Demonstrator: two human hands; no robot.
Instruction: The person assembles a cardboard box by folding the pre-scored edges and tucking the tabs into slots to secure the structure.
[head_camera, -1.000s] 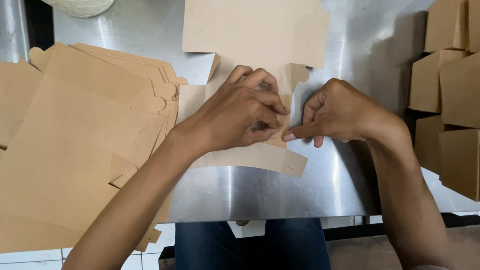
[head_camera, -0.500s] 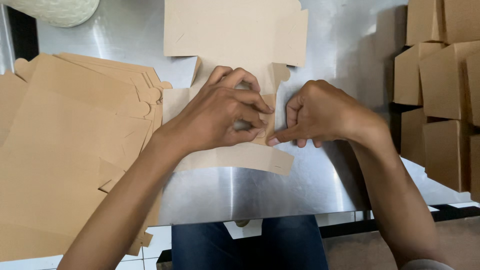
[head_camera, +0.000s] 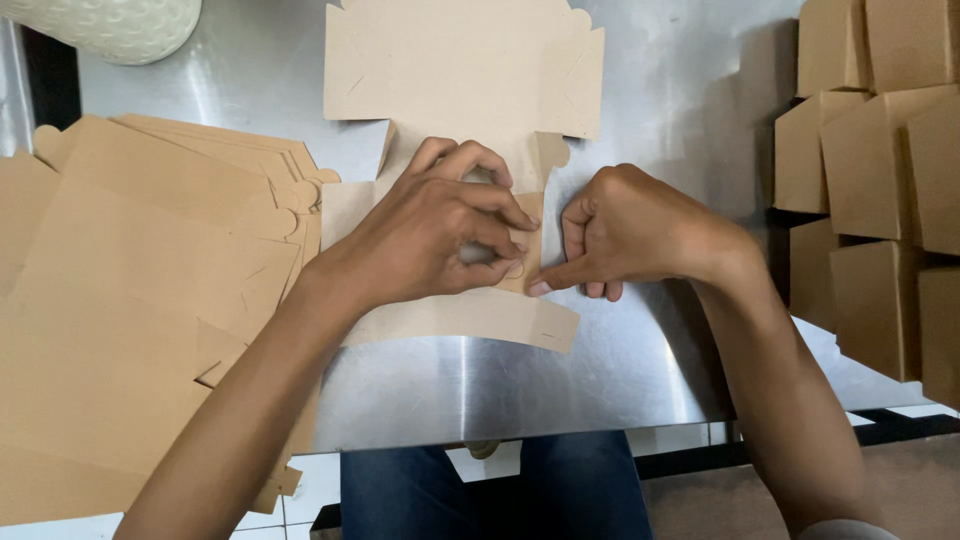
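A flat brown cardboard box blank (head_camera: 470, 80) lies on the steel table (head_camera: 640, 380), its wide panel at the far side and a curved flap (head_camera: 470, 318) nearest me. My left hand (head_camera: 440, 235) rests on the blank's middle, fingers curled and pinching a small raised side flap (head_camera: 527, 240). My right hand (head_camera: 625, 232) presses against the same flap from the right, index finger and thumb touching its lower edge. The fold itself is mostly hidden under my fingers.
A thick stack of flat brown blanks (head_camera: 140, 300) covers the table's left side. Several folded brown boxes (head_camera: 880, 170) are stacked at the right edge. A pale textured round object (head_camera: 115, 25) sits at the top left. My legs in blue trousers (head_camera: 500, 495) show below the table edge.
The view has shifted, so the blank and both hands sit a little lower and to the left. Both hands stay on the side flap, fingers closing tighter on it.
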